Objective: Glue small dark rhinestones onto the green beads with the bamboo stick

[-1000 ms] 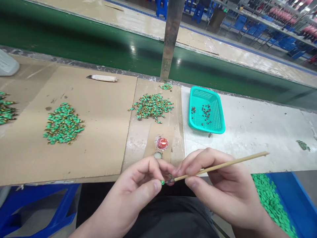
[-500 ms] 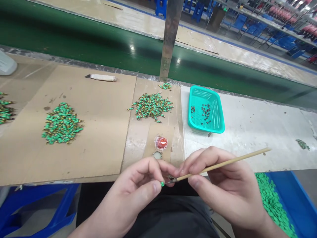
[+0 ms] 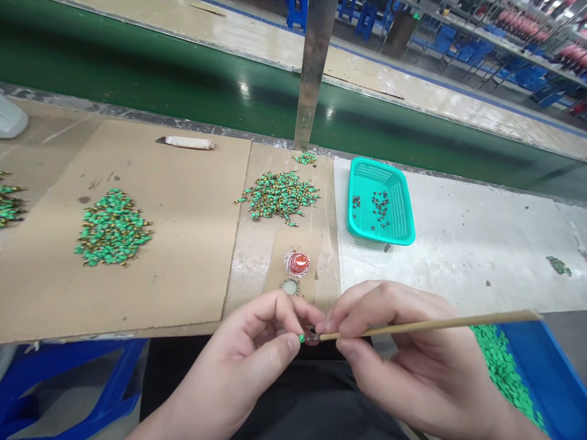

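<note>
A long workbench (image 3: 481, 244) is topped with brown cardboard sheets (image 3: 174, 293) on its left and a scuffed white surface to the right. On the cardboard lie 4 heaps of green-and-gold pieces (image 3: 113, 227), the largest 2 side by side, plus a white-wrapped blade handle (image 3: 188, 143), a plastic bottle (image 3: 9, 119) at the far left edge, a red-centred lid (image 3: 299, 263) and a round metal cap (image 3: 290, 286) just touching it. On the white surface sit a teal plastic basket (image 3: 352, 208) holding small dark pieces and a small green cluster (image 3: 558, 266).
</note>
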